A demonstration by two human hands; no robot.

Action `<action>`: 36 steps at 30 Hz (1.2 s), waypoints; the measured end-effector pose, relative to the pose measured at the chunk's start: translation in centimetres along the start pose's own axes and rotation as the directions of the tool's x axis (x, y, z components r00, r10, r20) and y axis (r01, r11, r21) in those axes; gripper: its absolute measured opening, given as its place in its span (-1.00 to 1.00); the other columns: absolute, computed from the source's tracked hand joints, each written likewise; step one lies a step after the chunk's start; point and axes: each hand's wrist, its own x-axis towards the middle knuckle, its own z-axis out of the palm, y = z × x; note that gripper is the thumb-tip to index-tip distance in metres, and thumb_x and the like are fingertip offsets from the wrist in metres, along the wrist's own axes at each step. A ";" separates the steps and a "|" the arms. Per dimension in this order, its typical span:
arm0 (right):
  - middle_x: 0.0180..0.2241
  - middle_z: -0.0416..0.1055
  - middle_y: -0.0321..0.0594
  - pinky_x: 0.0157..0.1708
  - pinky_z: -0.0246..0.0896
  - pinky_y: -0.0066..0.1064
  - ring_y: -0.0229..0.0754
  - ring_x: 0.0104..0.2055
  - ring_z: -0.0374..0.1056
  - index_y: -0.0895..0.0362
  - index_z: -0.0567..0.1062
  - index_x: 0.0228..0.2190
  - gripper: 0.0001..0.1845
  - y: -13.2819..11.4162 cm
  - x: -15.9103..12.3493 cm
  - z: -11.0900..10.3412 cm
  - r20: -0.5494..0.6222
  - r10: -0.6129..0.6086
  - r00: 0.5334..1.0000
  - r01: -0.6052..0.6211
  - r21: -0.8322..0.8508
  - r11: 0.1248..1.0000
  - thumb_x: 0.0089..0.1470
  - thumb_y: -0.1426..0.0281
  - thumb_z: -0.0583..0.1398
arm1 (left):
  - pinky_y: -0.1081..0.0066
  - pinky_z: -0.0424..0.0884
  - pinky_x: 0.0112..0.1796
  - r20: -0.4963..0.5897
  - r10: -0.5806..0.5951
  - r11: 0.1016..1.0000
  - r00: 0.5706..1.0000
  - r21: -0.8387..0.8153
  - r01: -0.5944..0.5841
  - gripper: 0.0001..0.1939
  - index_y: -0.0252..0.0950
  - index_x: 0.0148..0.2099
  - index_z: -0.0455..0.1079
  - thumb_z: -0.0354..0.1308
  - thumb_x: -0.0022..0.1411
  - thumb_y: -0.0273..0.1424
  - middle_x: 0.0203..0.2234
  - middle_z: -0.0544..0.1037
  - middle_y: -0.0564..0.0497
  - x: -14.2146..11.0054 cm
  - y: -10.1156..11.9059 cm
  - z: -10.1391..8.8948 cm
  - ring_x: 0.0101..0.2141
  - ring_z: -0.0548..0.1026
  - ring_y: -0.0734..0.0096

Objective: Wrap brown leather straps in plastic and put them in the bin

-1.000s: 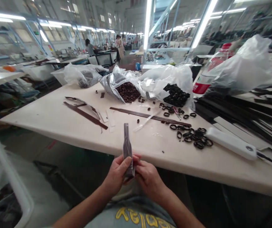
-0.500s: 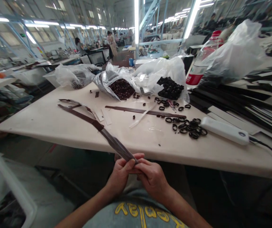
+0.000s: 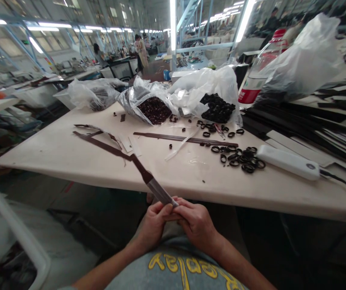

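Note:
My left hand [image 3: 151,224] and my right hand [image 3: 197,222] meet just in front of the table edge, both closed on the near end of a dark brown strap [image 3: 141,169]. A clear plastic sleeve [image 3: 161,191] wraps the strap's part closest to my fingers. Its far end reaches over the table and meets another brown strap piece [image 3: 100,143]; whether they are joined I cannot tell. Behind lies a thinner dark strip [image 3: 109,136]. A long brown strap [image 3: 173,138] rests flat mid-table, with a clear plastic strip [image 3: 180,146] across it. My fingertips partly hide the held end.
Black loops [image 3: 247,159] lie in a heap beside a white corded device [image 3: 287,162]. Bags of brown pieces [image 3: 155,110] and black loops [image 3: 217,108] stand behind. At right are a bottle [image 3: 253,86] and piled dark strips [image 3: 299,125]. A white-framed bin [image 3: 19,237] stands lower left.
The sleeve's far edge is closer to my hands, and more bare brown strap shows beyond it. Both hands stay closed at nearly the same place. The view has shifted slightly.

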 end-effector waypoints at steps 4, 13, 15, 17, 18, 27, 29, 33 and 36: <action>-0.19 0.53 -0.14 -0.15 0.36 -0.39 -0.15 -0.14 0.47 0.08 0.57 -0.23 -0.77 0.3 -0.1 -0.4 0.010 0.035 0.999 -0.036 0.087 0.996 0.30 0.39 0.10 | 0.31 0.40 0.02 0.008 0.064 0.982 0.998 0.177 -0.064 -0.69 -0.29 -0.10 0.63 0.34 0.15 -0.25 -0.09 0.64 -0.14 -0.9 -0.2 -0.3 -0.02 0.53 0.08; -0.22 0.57 -0.11 -0.14 0.36 -0.28 -0.04 -0.17 0.48 0.15 0.60 -0.16 -0.47 0.6 1.9 -2.6 -0.047 0.601 0.798 -0.511 0.475 0.716 0.14 -0.05 0.20 | 0.22 0.40 0.01 0.136 0.157 0.881 0.978 0.428 -0.201 -0.74 -0.25 -0.14 0.64 0.28 0.17 -0.25 -0.18 0.66 -0.08 -0.5 -0.9 0.2 -0.10 0.54 0.10; -0.29 0.56 -0.15 -0.24 0.34 -0.34 -0.09 -0.24 0.47 0.17 0.61 -0.21 -0.45 -0.1 2.8 -2.3 0.066 0.597 0.799 -0.542 0.508 0.669 0.12 -0.07 0.20 | 0.24 0.43 -0.05 0.185 0.127 0.882 0.975 0.429 -0.196 -0.78 -0.23 -0.18 0.64 0.27 0.16 -0.27 -0.23 0.66 -0.04 -0.2 -1.6 0.7 -0.15 0.55 0.13; -0.35 0.54 -0.18 -0.31 0.31 -0.39 -0.15 -0.30 0.44 0.19 0.60 -0.26 -0.44 -0.7 3.6 -1.9 0.128 0.587 0.799 -0.551 0.545 0.631 0.10 -0.08 0.21 | 0.26 0.48 -0.16 0.232 0.074 0.881 0.970 0.440 -0.173 -0.80 -0.22 -0.24 0.64 0.26 0.15 -0.27 -0.34 0.66 -0.01 0.1 -2.4 0.9 -0.25 0.56 0.15; -0.37 0.53 -0.19 -0.33 0.29 -0.40 -0.17 -0.33 0.42 0.19 0.58 -0.26 -0.44 -0.9 3.8 -1.6 0.161 0.582 0.797 -0.559 0.565 0.607 0.08 -0.08 0.22 | 0.26 0.49 -0.21 0.255 0.056 0.877 0.965 0.450 -0.170 -0.81 -0.23 -0.28 0.63 0.26 0.14 -0.25 -0.38 0.65 -0.01 0.3 -2.9 0.9 -0.29 0.56 0.15; -0.56 0.38 -0.30 -0.46 0.13 -0.48 -0.29 -0.50 0.25 0.18 0.45 -0.48 -0.60 -0.1 1.5 -3.1 0.266 0.536 0.801 -0.592 0.224 0.774 0.22 0.13 0.12 | 0.38 0.46 -0.28 0.264 0.067 0.899 0.962 0.402 -0.173 -0.74 -0.28 -0.15 0.53 0.29 0.14 -0.26 -0.35 0.61 -0.01 -0.1 -1.4 -1.5 -0.35 0.54 0.31; -0.56 0.38 -0.31 -0.47 0.11 -0.48 -0.28 -0.50 0.26 0.17 0.46 -0.46 -0.64 0.0 0.8 -3.4 0.295 0.572 0.766 -0.628 0.151 0.763 0.23 0.17 0.11 | 0.41 0.46 -0.31 0.202 0.129 0.926 0.971 0.325 -0.191 -0.70 -0.30 -0.13 0.52 0.29 0.13 -0.23 -0.37 0.62 -0.01 -0.3 -0.4 -1.6 -0.41 0.53 0.37; -0.56 0.40 -0.30 -0.45 0.16 -0.46 -0.25 -0.50 0.31 0.16 0.44 -0.48 -0.66 -0.2 -0.1 -3.3 0.388 0.607 0.693 -0.700 0.161 0.696 0.21 0.20 0.11 | 0.51 0.42 -0.43 0.090 0.084 0.943 0.992 0.314 -0.108 -0.81 -0.33 -0.34 0.52 0.31 0.12 -0.29 -0.58 0.54 0.06 -0.5 0.5 -1.3 -0.55 0.46 0.48; -0.54 0.44 -0.29 -0.42 0.20 -0.45 -0.24 -0.49 0.35 0.15 0.44 -0.45 -0.71 -0.2 -0.9 -3.5 0.428 0.621 0.657 -0.737 0.188 0.650 0.19 0.24 0.11 | 0.56 0.40 -0.48 0.016 0.019 0.972 1.000 0.232 -0.022 -0.80 -0.34 -0.42 0.47 0.32 0.11 -0.30 -0.62 0.51 0.09 -0.6 0.1 -1.1 -0.58 0.44 0.54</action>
